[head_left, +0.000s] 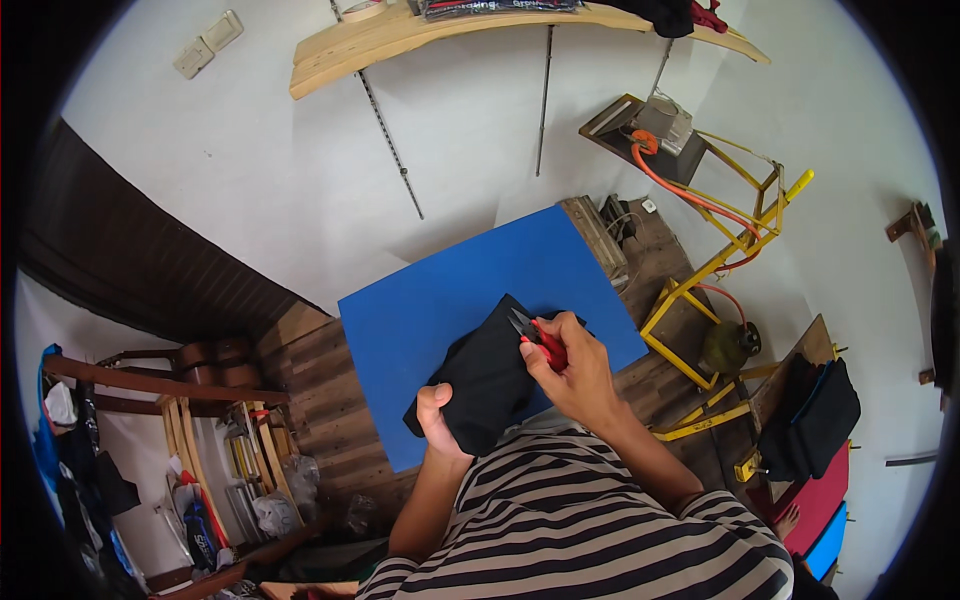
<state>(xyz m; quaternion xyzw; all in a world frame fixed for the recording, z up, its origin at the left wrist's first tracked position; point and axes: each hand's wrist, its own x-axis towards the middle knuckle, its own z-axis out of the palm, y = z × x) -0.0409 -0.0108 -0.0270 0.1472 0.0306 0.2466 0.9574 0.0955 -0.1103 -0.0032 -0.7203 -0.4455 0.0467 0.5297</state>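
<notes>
A piece of black cloth (485, 385) is held up over the blue tabletop (400, 320). My left hand (437, 420) grips its lower left side, thumb on top and the other fingers hidden beneath the fabric. In my right hand (575, 375) are small thread snips (540, 343) with red handles and dark pointed blades. The blades lie against the upper part of the cloth, their tips pointing up and left. Whether they touch a thread is too small to make out.
Beyond the table runs a wooden wall shelf (345, 55) with packed items. At right stand a yellow metal frame (690, 300) with an orange hose, a green gas cylinder (728, 347) and a pile of black cloth (810, 415). A wooden rack (180, 430) is at lower left.
</notes>
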